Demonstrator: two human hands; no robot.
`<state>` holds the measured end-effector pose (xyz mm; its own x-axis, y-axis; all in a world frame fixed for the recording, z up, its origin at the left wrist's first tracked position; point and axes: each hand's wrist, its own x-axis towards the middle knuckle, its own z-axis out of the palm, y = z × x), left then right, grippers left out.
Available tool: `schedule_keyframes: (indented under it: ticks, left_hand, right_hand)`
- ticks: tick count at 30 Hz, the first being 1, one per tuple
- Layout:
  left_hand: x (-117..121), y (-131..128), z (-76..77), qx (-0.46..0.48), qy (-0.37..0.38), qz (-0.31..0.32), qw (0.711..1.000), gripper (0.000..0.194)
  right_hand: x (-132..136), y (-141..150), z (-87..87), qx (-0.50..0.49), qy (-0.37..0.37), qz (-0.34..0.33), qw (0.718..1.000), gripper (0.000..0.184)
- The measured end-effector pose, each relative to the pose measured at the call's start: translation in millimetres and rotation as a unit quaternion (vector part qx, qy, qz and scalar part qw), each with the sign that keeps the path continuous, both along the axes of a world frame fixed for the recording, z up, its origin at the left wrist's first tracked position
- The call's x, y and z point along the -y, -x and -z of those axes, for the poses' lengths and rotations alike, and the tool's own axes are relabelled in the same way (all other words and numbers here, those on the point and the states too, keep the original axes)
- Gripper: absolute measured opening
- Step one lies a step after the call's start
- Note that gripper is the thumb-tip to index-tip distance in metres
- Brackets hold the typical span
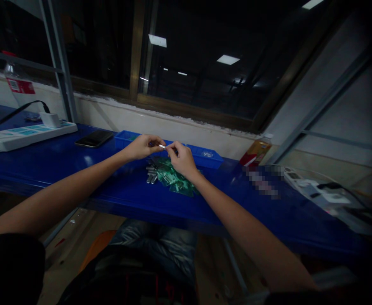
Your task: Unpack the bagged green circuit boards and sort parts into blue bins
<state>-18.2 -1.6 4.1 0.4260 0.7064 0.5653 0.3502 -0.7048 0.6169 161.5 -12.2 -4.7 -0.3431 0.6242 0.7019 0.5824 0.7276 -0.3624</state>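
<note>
Nearest are my lap in faded blue jeans [160, 241] and my bare forearms, reaching forward over a glossy dark blue counter [122, 186]. On it, just beyond its front edge, is a loose heap of translucent green plastic pieces [173, 176], with short silver metal pieces [151, 174] clustered at its left side.

Just above and beyond the heap, my hands meet. My left hand [143, 146] has its grip nearly closed, thumb and forefinger pinching a small silver-white piece [162, 146]. My right hand [182, 161] is also drawn almost closed, fingertips at the piece's other end; I cannot tell how firmly they hold it.

As I judge it, the work is partway: one piece is in hand, and many green and silver ones lie unsorted. I cannot tell which, if any, are finished.

Behind my hands runs a low blue plastic tray [205, 163], perhaps two end to end. Its right part holds a few small, pale, shiny bits; its left part shows something greenish, too dim to name. My hands hide the middle.

Left of the tray lies a black phone [94, 138]. Farthest off, a dark window [198, 76] reflects ceiling lights.
</note>
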Motion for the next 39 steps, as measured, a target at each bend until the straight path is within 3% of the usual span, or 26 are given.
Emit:
schedule_keyframes:
  ticks: [6, 9, 13, 21, 27, 30, 35, 39]
  left_hand:
    - [2, 0, -1.4, -0.027, -0.025, -0.031, 0.999, 0.031]
    - [4, 0, -3.5, -0.063, -0.042, -0.051, 0.996, 0.032]
    - [6, 1, -4.8, -0.096, -0.032, -0.051, 0.994, 0.037]
    - [15, 2, -5.4, -0.091, -0.106, -0.033, 0.99, 0.028]
    - [17, 3, -11.7, -0.133, -0.122, -0.062, 0.982, 0.028]
    - [15, 13, -17.5, -0.189, -0.083, -0.04, 0.978, 0.031]
    - [9, 38, -15.3, -0.324, 0.093, 0.079, 0.938, 0.024]
    - [7, 37, -7.3, -0.353, 0.101, 0.055, 0.929, 0.029]
  right_hand:
    - [-2, -4, 0.5, -0.004, -0.015, 0.01, 1.0, 0.018]
    - [2, -4, -0.6, 0.047, -0.052, -0.004, 0.998, 0.025]
    - [7, -1, -1.9, 0.096, -0.083, 0.002, 0.992, 0.015]
    - [4, -2, -3.6, 0.081, -0.073, 0.032, 0.994, 0.028]
    - [6, -1, -2.6, 0.07, -0.06, 0.019, 0.996, 0.023]
    - [5, -2, -4.7, 0.08, -0.064, 0.027, 0.994, 0.024]
    - [-15, -19, -4.8, 0.065, -0.075, 0.103, 0.99, 0.022]
    - [-40, -40, 3.0, 0.071, -0.054, 0.178, 0.98, 0.017]
